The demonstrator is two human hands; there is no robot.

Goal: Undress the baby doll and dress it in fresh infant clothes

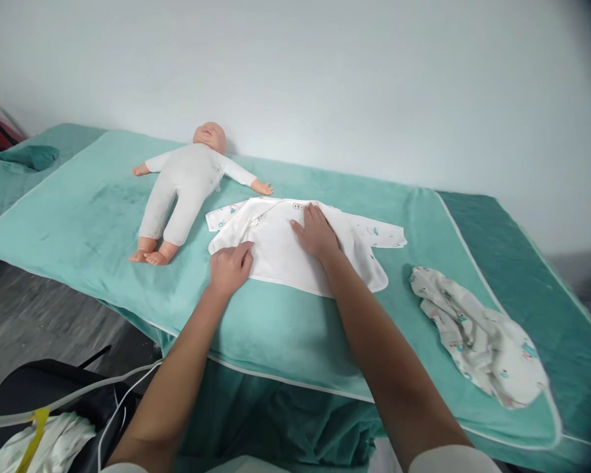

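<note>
A white baby shirt (285,259) lies spread open on the green bed cover, its printed sleeves stretched out to both sides. My left hand (230,268) is at the shirt's lower left edge, fingers curled closed on the cloth. Flat on the upper middle of the shirt, just below the small neck label, rests my right hand (318,233) with its fingers stretched out. A baby doll (190,174) in a white cloth body lies on its back to the left, one of its hands close to the shirt's top left.
A crumpled printed baby garment (477,335) lies on the right of the green cover (285,332). A white wall (325,85) runs along the back. At the lower left are a black chair (34,381), white tubes (79,394) with a yellow band, and bunched cloth (54,440).
</note>
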